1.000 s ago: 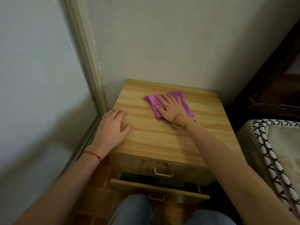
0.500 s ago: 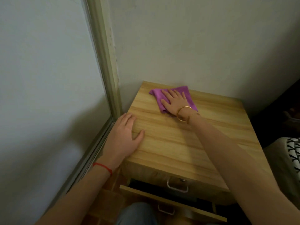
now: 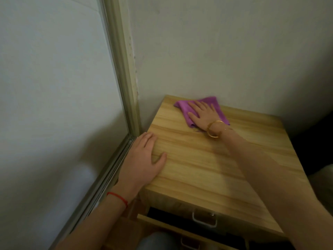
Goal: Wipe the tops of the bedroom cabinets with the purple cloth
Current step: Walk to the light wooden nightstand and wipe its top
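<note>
A light wooden bedside cabinet (image 3: pixel 207 168) stands in the room's corner. The purple cloth (image 3: pixel 182 105) lies flat on its top near the back left corner. My right hand (image 3: pixel 202 114), with a gold bangle on the wrist, presses flat on the cloth with straight fingers. My left hand (image 3: pixel 144 163) rests palm down on the cabinet's left front edge, with the thumb on the top surface. A red thread circles that wrist.
A white wall (image 3: pixel 216 51) runs behind the cabinet, and a sliding door frame (image 3: pixel 124 87) with its floor track stands to the left. Below the top, a lower drawer (image 3: pixel 180 230) hangs partly open above my knee. A dark gap lies to the right.
My right hand has slid the cloth from the middle of the top toward the back left corner. The left hand stayed in place while my view shifted left.
</note>
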The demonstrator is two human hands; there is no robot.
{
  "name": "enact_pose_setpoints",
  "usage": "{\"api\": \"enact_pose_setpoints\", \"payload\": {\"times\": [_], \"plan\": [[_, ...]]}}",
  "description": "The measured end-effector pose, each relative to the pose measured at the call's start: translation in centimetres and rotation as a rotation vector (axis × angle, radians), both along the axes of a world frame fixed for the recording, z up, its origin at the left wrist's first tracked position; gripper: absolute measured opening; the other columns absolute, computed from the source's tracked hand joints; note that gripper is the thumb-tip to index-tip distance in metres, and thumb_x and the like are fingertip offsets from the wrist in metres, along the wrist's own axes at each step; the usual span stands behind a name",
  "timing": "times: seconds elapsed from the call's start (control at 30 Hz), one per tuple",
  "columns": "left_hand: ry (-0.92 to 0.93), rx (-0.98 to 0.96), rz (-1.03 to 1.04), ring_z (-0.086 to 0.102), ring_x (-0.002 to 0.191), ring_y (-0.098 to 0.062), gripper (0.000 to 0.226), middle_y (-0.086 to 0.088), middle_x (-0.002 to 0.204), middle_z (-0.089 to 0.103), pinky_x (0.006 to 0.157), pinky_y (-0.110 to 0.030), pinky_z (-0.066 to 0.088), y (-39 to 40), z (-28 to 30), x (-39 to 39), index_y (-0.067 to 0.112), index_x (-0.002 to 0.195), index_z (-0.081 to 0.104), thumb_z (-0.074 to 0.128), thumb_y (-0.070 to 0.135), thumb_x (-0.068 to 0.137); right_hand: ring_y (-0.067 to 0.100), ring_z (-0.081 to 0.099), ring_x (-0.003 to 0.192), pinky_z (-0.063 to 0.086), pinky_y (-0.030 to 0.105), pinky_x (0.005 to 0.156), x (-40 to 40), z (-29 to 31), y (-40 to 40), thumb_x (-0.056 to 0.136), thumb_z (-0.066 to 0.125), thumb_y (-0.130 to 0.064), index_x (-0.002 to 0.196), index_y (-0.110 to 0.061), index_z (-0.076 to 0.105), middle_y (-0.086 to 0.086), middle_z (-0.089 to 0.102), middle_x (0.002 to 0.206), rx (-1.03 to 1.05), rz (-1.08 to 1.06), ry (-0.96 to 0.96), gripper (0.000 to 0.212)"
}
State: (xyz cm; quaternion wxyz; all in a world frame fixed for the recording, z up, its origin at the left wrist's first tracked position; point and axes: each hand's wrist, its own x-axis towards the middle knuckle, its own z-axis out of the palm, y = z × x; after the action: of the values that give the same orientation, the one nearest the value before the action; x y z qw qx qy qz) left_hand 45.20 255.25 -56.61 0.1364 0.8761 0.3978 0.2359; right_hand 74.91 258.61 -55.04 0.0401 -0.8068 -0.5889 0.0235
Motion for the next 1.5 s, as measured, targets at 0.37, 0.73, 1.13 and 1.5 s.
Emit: {"api": "enact_pose_setpoints", "payload": {"times": [0.37, 0.73, 1.13, 1.5], "plan": [[-0.01, 0.014, 0.005, 0.031, 0.14, -0.015, 0.075, -0.001, 0.149, 0.042, 0.119, -0.03, 0.02, -0.3, 0.1, 0.2, 0.013, 0.142, 0.046, 0.038, 0.061, 0.084, 0.021, 0.009, 0.146, -0.001, 0.045, 0.117, -3.5, 0.4, 2.9, 0.098, 0.023, -0.051, 0.151, -0.03, 0.012, -0.001, 0.012, 0.159, -0.029, 0.036, 0.006, 0.058], [0.006, 0.021, 0.02, 0.025, 0.143, -0.013, 0.067, 0.001, 0.152, 0.037, 0.117, -0.023, 0.01, -0.4, 0.3, 0.0, 0.018, 0.144, 0.042, 0.044, 0.058, 0.09, 0.018, 0.009, 0.146, -0.002, 0.043, 0.117, -5.9, -0.3, -1.1, 0.098, 0.024, -0.05, 0.15, -0.036, 0.012, -0.005, 0.013, 0.159, 0.023, 0.167, 0.043, 0.055], [0.051, 0.011, 0.009, 0.029, 0.142, -0.018, 0.066, -0.004, 0.151, 0.039, 0.119, -0.032, 0.02, -0.3, 0.0, 0.0, 0.013, 0.144, 0.043, 0.047, 0.054, 0.091, 0.011, 0.001, 0.146, -0.003, 0.042, 0.119, -8.7, -0.5, -15.9, 0.097, 0.017, -0.057, 0.148, -0.045, 0.001, -0.012, 0.004, 0.159, 0.002, 0.25, 0.024, 0.055], [0.069, -0.012, 0.0, 0.025, 0.144, -0.019, 0.068, -0.004, 0.153, 0.036, 0.12, -0.034, 0.018, -0.5, 0.3, -0.2, 0.013, 0.146, 0.039, 0.047, 0.054, 0.092, 0.015, 0.0, 0.146, -0.004, 0.043, 0.118, -8.8, 0.1, -19.8, 0.095, 0.012, -0.058, 0.147, -0.044, -0.002, -0.009, 0.002, 0.159, -0.018, 0.109, -0.002, 0.056]]}}
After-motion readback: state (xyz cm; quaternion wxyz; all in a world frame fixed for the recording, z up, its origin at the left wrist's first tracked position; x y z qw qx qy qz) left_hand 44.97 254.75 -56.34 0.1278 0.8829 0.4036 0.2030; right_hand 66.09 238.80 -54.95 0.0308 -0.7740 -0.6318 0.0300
